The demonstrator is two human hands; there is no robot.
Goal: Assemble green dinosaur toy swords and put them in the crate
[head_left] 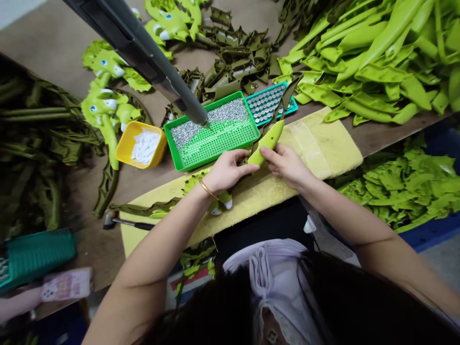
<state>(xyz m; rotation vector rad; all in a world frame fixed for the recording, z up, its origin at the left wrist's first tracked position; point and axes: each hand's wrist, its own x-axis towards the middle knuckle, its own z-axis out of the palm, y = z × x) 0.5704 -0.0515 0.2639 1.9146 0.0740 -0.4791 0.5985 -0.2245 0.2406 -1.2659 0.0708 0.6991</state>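
Note:
Both hands meet over the yellow foam pad (316, 143) on a curved lime-green plastic part (269, 139) with small holes. My left hand (230, 167) is closed on its lower end, thumb on top. The fingers of my right hand (283, 165) pinch its right edge. A dark olive plastic piece (286, 98) sticks out behind the green part; whether the two are joined I cannot tell. Beneath my left wrist lies a lime-green toy piece (224, 200) with white tips, partly hidden by the arm.
A grey power screwdriver (154, 62) reaches down over a green basket (219, 141) of screws. Beside it are a teal tray (295, 104) of round metal pieces and a yellow box (122, 148). A hammer (109, 220) lies left; lime-green parts (381, 62) pile up right.

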